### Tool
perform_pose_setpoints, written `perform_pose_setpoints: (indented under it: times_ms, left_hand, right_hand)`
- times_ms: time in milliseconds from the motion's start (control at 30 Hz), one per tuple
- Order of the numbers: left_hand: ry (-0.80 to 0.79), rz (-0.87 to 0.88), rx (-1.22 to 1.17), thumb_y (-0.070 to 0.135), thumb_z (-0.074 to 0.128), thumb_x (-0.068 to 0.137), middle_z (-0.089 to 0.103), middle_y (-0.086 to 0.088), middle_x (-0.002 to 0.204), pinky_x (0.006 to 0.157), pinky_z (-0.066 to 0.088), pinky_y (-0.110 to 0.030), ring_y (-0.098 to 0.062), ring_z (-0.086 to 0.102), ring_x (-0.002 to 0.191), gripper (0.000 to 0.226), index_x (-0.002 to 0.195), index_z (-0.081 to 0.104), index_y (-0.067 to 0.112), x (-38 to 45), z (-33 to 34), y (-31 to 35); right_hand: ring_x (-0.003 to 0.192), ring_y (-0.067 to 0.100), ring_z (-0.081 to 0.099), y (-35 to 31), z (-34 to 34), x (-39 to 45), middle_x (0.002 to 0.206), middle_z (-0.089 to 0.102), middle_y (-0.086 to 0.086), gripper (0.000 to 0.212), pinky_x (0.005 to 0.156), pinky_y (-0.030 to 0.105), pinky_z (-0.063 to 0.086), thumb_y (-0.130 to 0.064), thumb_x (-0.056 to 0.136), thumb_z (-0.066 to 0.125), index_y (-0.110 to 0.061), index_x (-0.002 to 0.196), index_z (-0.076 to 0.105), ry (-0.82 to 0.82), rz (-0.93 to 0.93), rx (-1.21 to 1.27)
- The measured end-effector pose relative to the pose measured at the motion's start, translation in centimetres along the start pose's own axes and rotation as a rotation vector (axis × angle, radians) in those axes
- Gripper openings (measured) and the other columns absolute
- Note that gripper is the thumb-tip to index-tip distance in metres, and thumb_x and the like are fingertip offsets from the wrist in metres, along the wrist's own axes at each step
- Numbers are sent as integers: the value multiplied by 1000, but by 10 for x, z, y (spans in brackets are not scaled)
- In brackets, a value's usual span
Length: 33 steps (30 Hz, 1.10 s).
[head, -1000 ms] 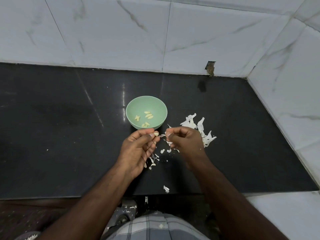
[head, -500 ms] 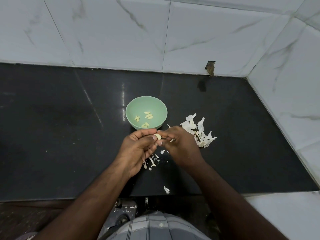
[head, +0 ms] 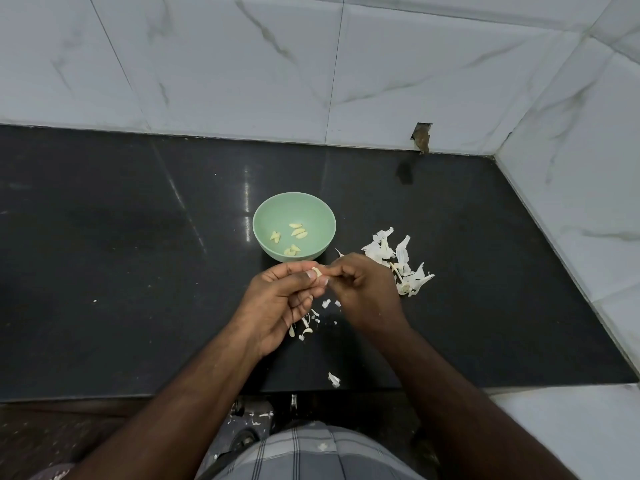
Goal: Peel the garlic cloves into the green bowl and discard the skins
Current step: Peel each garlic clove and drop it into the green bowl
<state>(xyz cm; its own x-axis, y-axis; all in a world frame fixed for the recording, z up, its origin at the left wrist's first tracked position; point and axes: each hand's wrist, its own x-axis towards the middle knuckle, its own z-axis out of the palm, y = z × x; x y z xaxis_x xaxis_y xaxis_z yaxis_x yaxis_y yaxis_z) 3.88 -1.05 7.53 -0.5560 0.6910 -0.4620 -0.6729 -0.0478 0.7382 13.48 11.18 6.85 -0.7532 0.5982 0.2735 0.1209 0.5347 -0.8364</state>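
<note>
The left hand (head: pixel 277 303) pinches a clove (head: pixel 316 271) between thumb and fingertips, just near of the bowl (head: pixel 263 216). The right hand (head: pixel 363 292) meets it there, fingers curled and pinching at the clove's right end. Peeled cloves (head: pixel 294 237) lie in the bowl on the counter (head: pixel 104 271). Skins (head: pixel 398 261) pile right of the bowl; scraps (head: pixel 308 323) lie below the hands.

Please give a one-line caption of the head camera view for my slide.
Two hands, left hand and right hand, peel a garlic clove beside the green bowl.
</note>
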Motion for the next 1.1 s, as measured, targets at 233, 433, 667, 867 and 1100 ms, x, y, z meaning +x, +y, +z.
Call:
perform_pose_setpoints:
  times_ms: [233, 433, 667, 867, 1100]
  left_hand:
    - [-34, -33, -84, 3, 67, 86, 73, -11, 84, 58, 56, -21, -16, 72, 72, 15, 99, 72, 10, -2, 1, -2]
    - [-56, -14, -27, 6, 68, 85, 75, -12, 89, 62, 55, -22, -16, 73, 78, 19, 102, 72, 14, -3, 0, -2]
    - [-11, 43, 56, 6, 72, 86, 74, -13, 86, 56, 50, -16, -13, 70, 74, 18, 103, 74, 8, -3, 0, -3]
    - [26, 116, 75, -2, 72, 82, 74, -14, 84, 54, 48, -14, -13, 66, 69, 18, 99, 74, 5, -2, 0, -7]
    - [45, 147, 62, -4, 70, 84, 73, -14, 82, 55, 49, -16, -15, 68, 72, 16, 98, 74, 4, 0, -3, -9]
  right_hand:
    - [87, -2, 67, -6, -11, 5, 85, 72, -20, 25, 83, 17, 51, -5, 90, 69, -27, 100, 74, -88, 170, 179]
    - [90, -1, 66, -7, -10, 1, 89, 71, -18, 27, 83, 14, 48, -6, 82, 77, -24, 102, 78, -135, 133, 110]
    - [76, 0, 63, -11, -11, -2, 79, 67, -12, 13, 69, 12, 46, -10, 77, 81, -20, 84, 77, -77, 142, 18]
    - [68, 5, 69, -13, -12, -1, 73, 75, -5, 10, 68, 17, 51, -4, 78, 80, -13, 80, 77, -122, 242, 215]
    - [78, 16, 69, -5, -11, 0, 87, 76, -2, 26, 80, 37, 58, -7, 92, 67, -32, 95, 75, -66, 320, 275]
